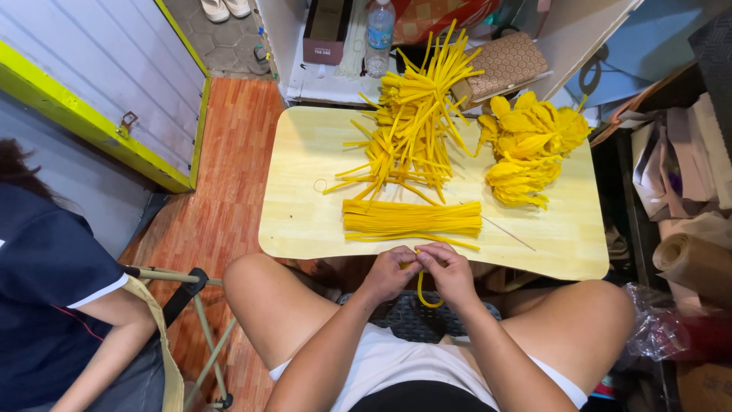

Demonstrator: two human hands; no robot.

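My left hand and my right hand meet just below the front edge of a small pale wooden table, both pinching one yellow strip that hangs in a loop between them. Just beyond my hands lies a flat bundle of yellow strips. A loose heap of longer yellow strips covers the table's far middle. A pile of finished yellow folded flowers sits at the far right. A thin stick lies to the right of the bundle.
Another person in a dark shirt sits at my left beside a folding stool. A plastic bottle and a box stand beyond the table. Paper rolls and bags crowd the right side.
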